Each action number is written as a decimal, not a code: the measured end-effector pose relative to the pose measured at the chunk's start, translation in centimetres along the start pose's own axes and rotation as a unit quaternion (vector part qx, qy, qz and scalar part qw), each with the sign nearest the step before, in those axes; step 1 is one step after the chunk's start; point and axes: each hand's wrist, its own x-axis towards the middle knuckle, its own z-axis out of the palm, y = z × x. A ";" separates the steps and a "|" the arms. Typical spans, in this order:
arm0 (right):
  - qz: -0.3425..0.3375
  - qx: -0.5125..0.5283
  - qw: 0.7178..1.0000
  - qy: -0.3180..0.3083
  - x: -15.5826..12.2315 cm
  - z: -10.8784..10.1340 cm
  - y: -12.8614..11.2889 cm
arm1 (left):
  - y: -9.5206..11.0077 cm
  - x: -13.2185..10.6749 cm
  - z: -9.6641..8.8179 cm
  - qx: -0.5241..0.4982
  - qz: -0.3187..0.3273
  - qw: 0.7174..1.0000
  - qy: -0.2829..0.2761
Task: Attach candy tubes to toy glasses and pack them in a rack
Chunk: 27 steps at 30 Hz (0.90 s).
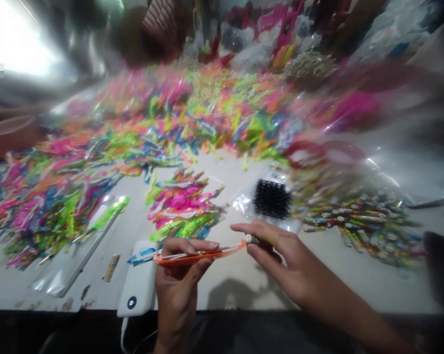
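Note:
My left hand [178, 290] grips a flat orange plastic strip [192, 256] with a thin white stick along it and a blue-and-white end poking out to the left. My right hand [291, 260] pinches the strip's far end between thumb and forefinger, around a small white-tipped roll [250, 239]. A wrap covers part of that forefinger. Just below my left hand lies a white power bank [138, 280] with a cable, and my left hand overlaps its right edge.
Heaps of neon plastic strips [178, 103] cover the white table [236, 290] beyond my hands. Small striped rolls [358, 221] lie at right. A black mesh piece [271, 199] sits in a clear bag. A green-filled bag [85, 246] lies left, and the table's front edge runs below.

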 end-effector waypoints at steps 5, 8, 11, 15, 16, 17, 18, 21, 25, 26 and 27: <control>-0.013 -0.052 0.999 0.001 -0.1 -0.1 0.1 | -0.2 -0.1 -0.1 0.015 0.008 1.000 -0.009; -0.013 -0.074 0.997 -0.005 -0.1 0.0 0.2 | -0.3 -0.1 -0.1 0.019 0.008 1.000 -0.012; -0.028 -0.108 0.994 -0.006 -0.2 0.3 0.1 | -0.3 -0.1 0.0 0.023 0.010 1.000 -0.002; -0.088 -0.128 0.988 0.016 -0.3 0.6 -0.1 | -0.3 -0.1 0.0 0.028 0.010 1.000 0.011; -0.099 -0.118 0.988 0.016 -0.3 0.7 -0.1 | -0.3 -0.1 -0.1 0.026 0.010 1.000 0.011; -0.105 -0.108 0.989 0.014 -0.2 0.8 -0.2 | -0.3 -0.1 -0.1 0.024 0.010 1.000 0.012; -0.109 -0.099 0.989 0.011 -0.1 0.9 -0.2 | -0.3 -0.2 -0.2 0.022 0.008 1.000 0.012; -0.124 -0.093 0.988 0.011 0.0 1.3 0.0 | -0.4 -0.4 -0.3 0.020 -0.004 1.000 0.021; -0.134 -0.088 0.987 0.014 0.2 2.1 0.4 | -0.5 -0.9 -0.6 0.017 -0.015 0.999 0.039; -0.134 -0.085 0.987 0.013 0.3 2.3 0.5 | -0.5 -0.9 -0.6 0.013 -0.019 0.998 0.050; -0.133 -0.081 0.988 0.009 0.5 2.5 0.6 | -0.5 -1.0 -0.7 0.009 -0.023 0.998 0.063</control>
